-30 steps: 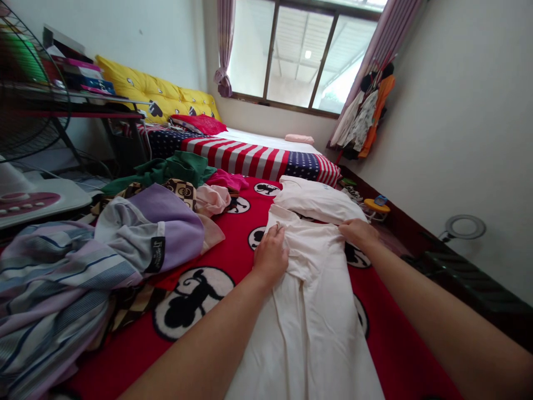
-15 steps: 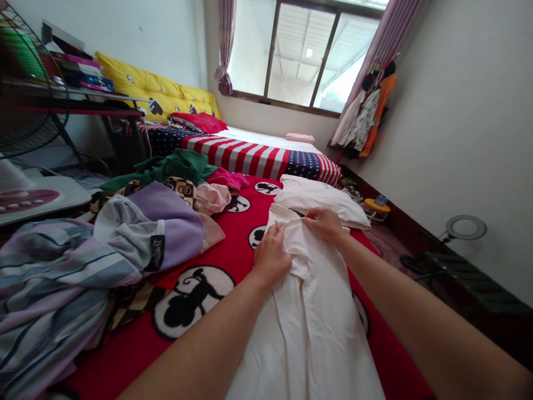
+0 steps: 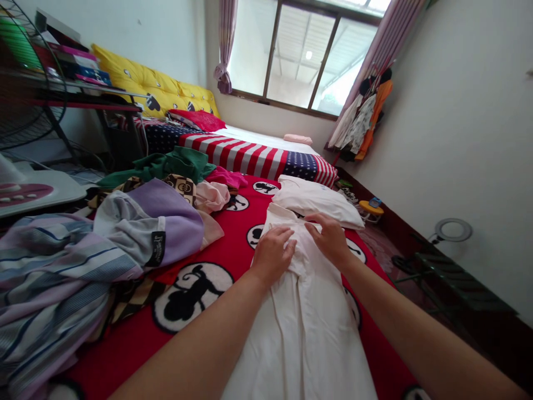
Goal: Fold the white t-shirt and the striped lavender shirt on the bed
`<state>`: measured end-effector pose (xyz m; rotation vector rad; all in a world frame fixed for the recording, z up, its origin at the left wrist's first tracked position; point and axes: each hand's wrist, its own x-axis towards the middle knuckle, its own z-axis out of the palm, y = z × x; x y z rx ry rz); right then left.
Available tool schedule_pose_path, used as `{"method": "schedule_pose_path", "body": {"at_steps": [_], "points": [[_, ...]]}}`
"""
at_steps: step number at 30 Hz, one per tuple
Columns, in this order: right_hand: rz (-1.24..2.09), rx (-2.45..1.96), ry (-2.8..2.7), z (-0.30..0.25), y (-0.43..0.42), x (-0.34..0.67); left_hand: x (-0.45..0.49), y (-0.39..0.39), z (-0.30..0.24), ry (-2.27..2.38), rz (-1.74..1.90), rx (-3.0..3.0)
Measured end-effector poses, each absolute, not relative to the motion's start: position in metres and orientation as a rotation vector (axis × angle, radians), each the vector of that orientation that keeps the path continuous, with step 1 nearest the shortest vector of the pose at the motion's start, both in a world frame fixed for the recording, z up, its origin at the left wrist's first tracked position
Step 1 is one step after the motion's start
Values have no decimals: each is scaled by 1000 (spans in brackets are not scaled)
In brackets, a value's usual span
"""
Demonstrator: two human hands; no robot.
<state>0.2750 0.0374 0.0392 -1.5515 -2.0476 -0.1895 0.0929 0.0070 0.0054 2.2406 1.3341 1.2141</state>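
Observation:
White trousers (image 3: 308,328) lie lengthwise on a red bedspread (image 3: 225,216) with black-and-white cartoon circles, the waistband pointing away from me. My left hand (image 3: 275,253) rests on the upper left part of the trousers, fingers stretched and slightly curved. On the other side, my right hand (image 3: 327,236) is at the waistband's right edge with thumb and fingers apart, holding nothing. Just beyond the waistband lies a folded white garment (image 3: 318,197).
Heaped clothes, among them a striped shirt (image 3: 50,278), a lilac garment (image 3: 166,211) and a green one (image 3: 175,164), lie to the left. A fan (image 3: 33,83) stands at far left. On the right are a yellow stool (image 3: 371,208) and a ring light (image 3: 453,229).
My right hand has let go of the waistband and its fingers have spread. The left hand's fingers have loosened and lie flatter on the cloth. The view has shifted slightly.

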Motion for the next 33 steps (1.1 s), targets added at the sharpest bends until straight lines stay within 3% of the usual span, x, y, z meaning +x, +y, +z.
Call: {"method": "schedule_pose_path", "body": {"at_steps": [4, 7, 14, 25, 33], "points": [[-11, -1711, -2301, 18, 13, 289, 100, 2, 0, 1538, 826, 2281], [142, -1744, -2184, 15, 13, 301, 102, 1, -3, 1560, 719, 2305], [-31, -1897, -1502, 33, 34, 347, 100, 1, -3, 1555, 683, 2330], [567, -1725, -1341, 28, 67, 383, 101, 1, -3, 1578, 663, 2324], [779, -1557, -1257, 37, 74, 390, 100, 0, 0, 1633, 564, 2390]]}}
